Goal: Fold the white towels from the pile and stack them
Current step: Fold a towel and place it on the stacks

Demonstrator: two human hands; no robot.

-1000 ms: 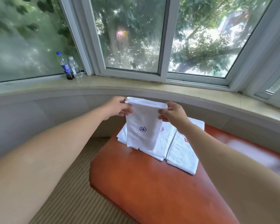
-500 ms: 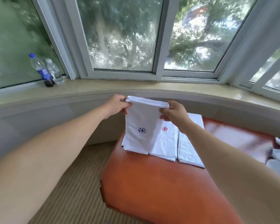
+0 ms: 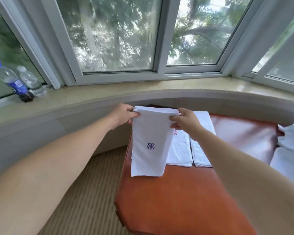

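Orange surface (image 3: 185, 200) now shows the pile (image 3: 290, 150) right of my stack (image 3: 190, 150); both hands' (image 3: 122, 116) (image 3: 185, 121) fingers still pinch the folded towel (image 3: 149, 145), ready for stacking.

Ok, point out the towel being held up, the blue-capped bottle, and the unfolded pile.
held towel (image 3: 151, 133): head view, on its front face above the blue logo.
blue-capped bottle (image 3: 15, 83): head view, on its blue label.
unfolded pile (image 3: 290, 141): head view, on the white cloth at the right edge.

Both forearms are bare to each hand, with no sleeves, rings or watch showing.
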